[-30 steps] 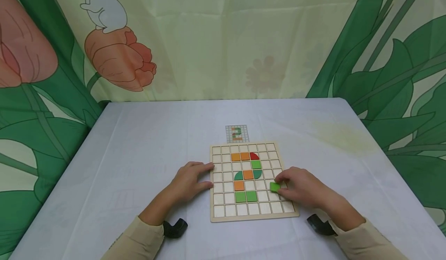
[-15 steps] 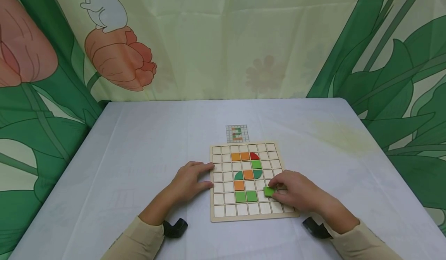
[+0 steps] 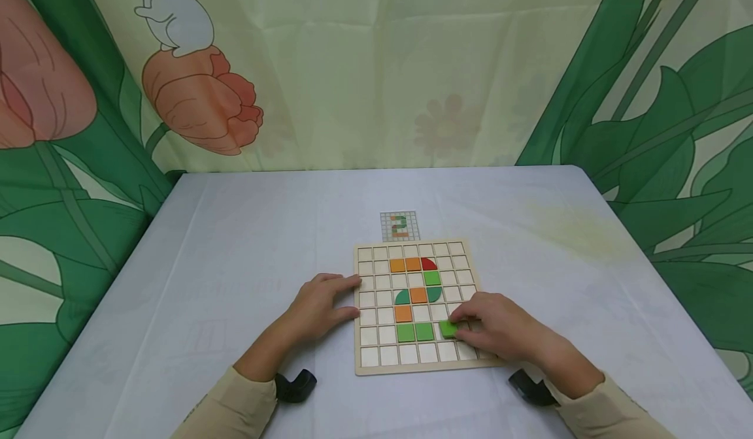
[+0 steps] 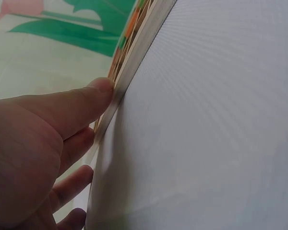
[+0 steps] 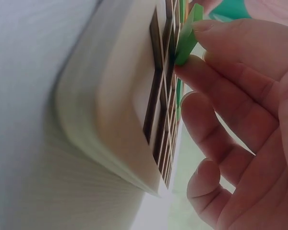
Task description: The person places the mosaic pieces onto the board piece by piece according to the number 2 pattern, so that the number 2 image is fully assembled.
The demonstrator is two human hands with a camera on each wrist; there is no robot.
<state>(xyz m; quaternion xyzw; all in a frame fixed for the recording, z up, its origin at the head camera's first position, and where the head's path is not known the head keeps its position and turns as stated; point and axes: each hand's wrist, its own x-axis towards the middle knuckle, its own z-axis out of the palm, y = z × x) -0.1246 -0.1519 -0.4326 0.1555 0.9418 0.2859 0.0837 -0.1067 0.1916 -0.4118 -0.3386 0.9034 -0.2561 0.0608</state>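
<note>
A wooden grid board [image 3: 429, 365] lies on the table, with orange, green and red tiles in some of its cells. My right hand [image 3: 500, 325] pinches a green square tile [image 3: 448, 329] between thumb and fingers, low over the board just right of two green square tiles [image 3: 414, 332]. In the right wrist view the green tile [image 5: 188, 36] is tilted close to the grid's ribs. My left hand [image 3: 320, 305] touches the board's left edge with thumb and forefinger extended. The left wrist view shows the thumb [image 4: 98, 93] against the board's side [image 4: 125, 76].
Behind the board lies a small card [image 3: 400, 226] printed with a coloured grid pattern. The white-clothed table [image 3: 235, 230] runs back to a curtain [image 3: 365, 66] with plants and a rabbit. A black wrist piece [image 3: 296, 385] sits beside each sleeve.
My right hand has moved left and slightly nearer to me across the board, carrying the green tile toward the two green tiles. The left hand has stayed at the board's edge.
</note>
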